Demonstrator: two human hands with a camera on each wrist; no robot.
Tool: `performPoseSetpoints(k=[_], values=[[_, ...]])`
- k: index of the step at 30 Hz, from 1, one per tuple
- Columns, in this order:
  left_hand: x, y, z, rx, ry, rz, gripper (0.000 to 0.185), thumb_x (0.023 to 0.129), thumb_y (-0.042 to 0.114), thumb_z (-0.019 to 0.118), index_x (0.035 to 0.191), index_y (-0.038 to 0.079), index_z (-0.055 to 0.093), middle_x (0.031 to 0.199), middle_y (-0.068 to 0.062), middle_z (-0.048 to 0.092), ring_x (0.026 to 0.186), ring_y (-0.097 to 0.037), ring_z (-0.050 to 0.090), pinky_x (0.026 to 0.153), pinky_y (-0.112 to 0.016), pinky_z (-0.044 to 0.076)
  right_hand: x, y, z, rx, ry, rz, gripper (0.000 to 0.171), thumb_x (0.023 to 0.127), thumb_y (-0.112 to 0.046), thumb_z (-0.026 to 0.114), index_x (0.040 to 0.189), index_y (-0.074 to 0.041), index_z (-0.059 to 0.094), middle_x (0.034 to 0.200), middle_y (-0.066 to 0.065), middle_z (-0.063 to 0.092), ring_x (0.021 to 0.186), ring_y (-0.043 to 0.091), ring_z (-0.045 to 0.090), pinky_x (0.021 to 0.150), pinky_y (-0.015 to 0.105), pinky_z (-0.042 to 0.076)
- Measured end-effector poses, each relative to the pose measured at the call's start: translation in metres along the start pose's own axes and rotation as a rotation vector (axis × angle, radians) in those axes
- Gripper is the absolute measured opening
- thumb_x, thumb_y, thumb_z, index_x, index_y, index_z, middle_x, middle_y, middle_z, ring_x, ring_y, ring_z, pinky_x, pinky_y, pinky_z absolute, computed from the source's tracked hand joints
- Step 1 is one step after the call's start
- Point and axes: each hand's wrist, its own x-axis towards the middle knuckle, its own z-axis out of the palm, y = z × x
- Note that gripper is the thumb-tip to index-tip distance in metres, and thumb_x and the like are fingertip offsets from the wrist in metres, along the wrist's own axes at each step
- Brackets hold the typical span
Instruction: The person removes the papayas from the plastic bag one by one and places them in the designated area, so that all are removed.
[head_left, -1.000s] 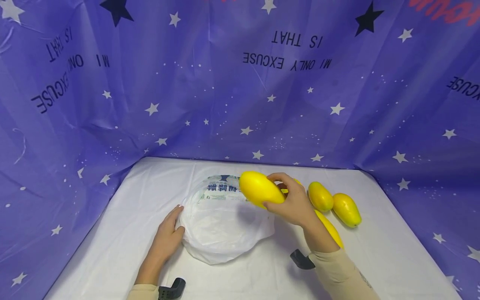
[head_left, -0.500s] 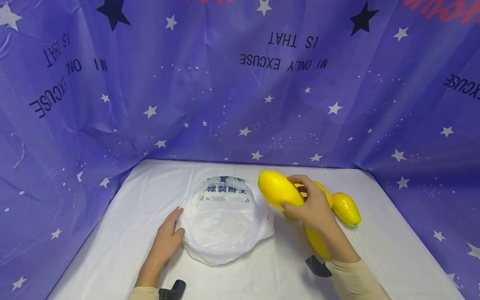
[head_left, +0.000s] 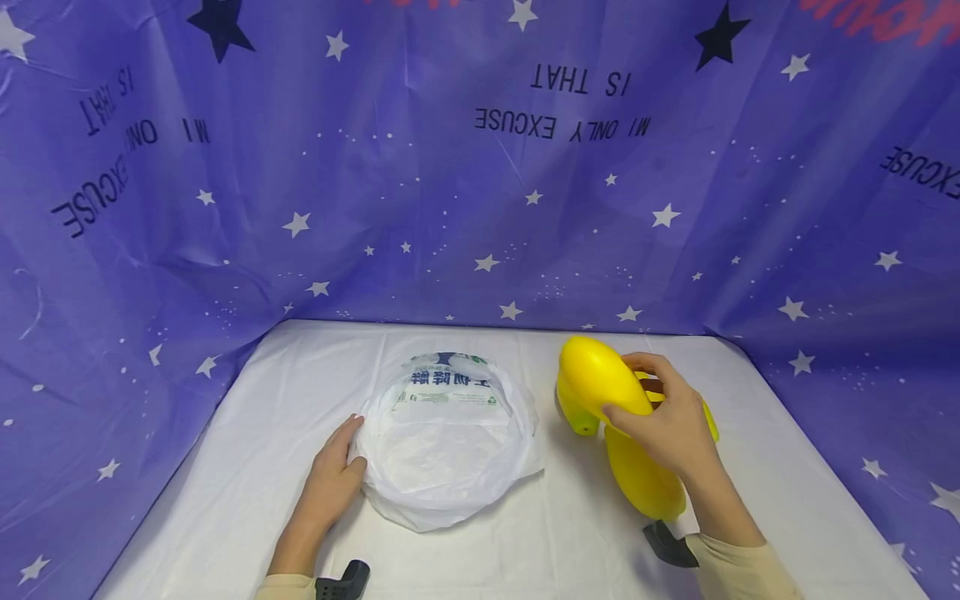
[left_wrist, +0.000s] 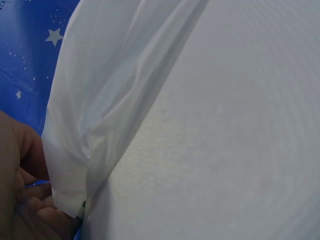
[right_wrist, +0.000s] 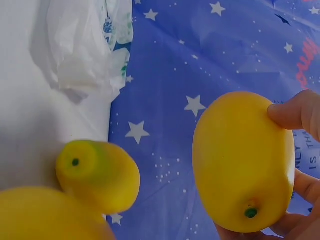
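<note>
Right hand grips a yellow mango at three o'clock of the plastic bag; left hand pinches its rim.

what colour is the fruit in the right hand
Bright yellow with a small green stem spot; the fruit held by the right hand shows best in the right wrist view.

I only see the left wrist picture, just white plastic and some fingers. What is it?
Observer: It is a white plastic bag lying open on the table; the left hand grips its rim.
Operator: What is the other hand doing?
Observer: The right hand holds a yellow mango in the air, to the right of the bag.
Operator: Are there more mangoes?
Observer: Yes, another big mango lies on the table under that hand, and more are partly hidden behind it.
</note>
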Motion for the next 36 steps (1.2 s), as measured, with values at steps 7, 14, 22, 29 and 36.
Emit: performPoseSetpoints(k=[7, 14, 22, 29, 36], values=[[0.000, -0.001, 0.001, 0.007, -0.007, -0.007, 0.063, 0.086, -0.003, 0.043, 0.148, -0.004, 0.032, 0.156, -0.023, 0.024, 0.144, -0.040, 0.019, 0.116, -0.053, 0.017, -0.008, 0.008, -0.009, 0.003, 0.012, 0.040, 0.067, 0.075, -0.035, 0.083, 0.133, -0.023, 0.052, 0.128, 0.005, 0.056, 0.109, 0.033, 0.057, 0.086, 0.055, 0.050], [0.000, -0.001, 0.001, 0.006, 0.001, 0.009, 0.062, 0.086, -0.003, 0.044, 0.148, -0.005, 0.033, 0.155, -0.025, 0.025, 0.143, -0.041, 0.020, 0.116, -0.054, 0.018, -0.018, 0.017, -0.020, -0.012, 0.039, 0.058, 0.065, 0.077, -0.034, 0.082, 0.133, -0.019, 0.052, 0.127, 0.006, 0.056, 0.110, 0.033, 0.057, 0.085, 0.053, 0.050], [-0.001, 0.000, 0.000, 0.010, -0.003, 0.007, 0.062, 0.087, -0.004, 0.044, 0.148, -0.005, 0.032, 0.155, -0.026, 0.024, 0.143, -0.042, 0.020, 0.116, -0.054, 0.018, -0.031, 0.030, -0.031, -0.043, 0.060, 0.130, 0.070, 0.077, -0.038, 0.082, 0.136, -0.018, 0.049, 0.131, 0.008, 0.054, 0.112, 0.035, 0.055, 0.087, 0.052, 0.048], [-0.002, -0.001, 0.001, 0.013, 0.001, 0.001, 0.062, 0.086, -0.003, 0.044, 0.147, -0.006, 0.033, 0.155, -0.025, 0.025, 0.143, -0.042, 0.020, 0.116, -0.054, 0.018, -0.039, 0.044, -0.042, -0.089, 0.073, 0.164, 0.073, 0.077, -0.040, 0.081, 0.139, -0.017, 0.048, 0.134, 0.013, 0.051, 0.111, 0.038, 0.053, 0.077, 0.046, 0.050], [-0.001, 0.000, 0.000, 0.005, 0.003, 0.012, 0.062, 0.086, -0.003, 0.044, 0.147, -0.006, 0.033, 0.155, -0.026, 0.025, 0.143, -0.042, 0.021, 0.115, -0.055, 0.018, -0.047, 0.055, -0.047, -0.083, 0.071, 0.222, 0.074, 0.079, -0.042, 0.080, 0.140, -0.016, 0.046, 0.136, 0.019, 0.048, 0.113, 0.042, 0.051, 0.076, 0.055, 0.051]])
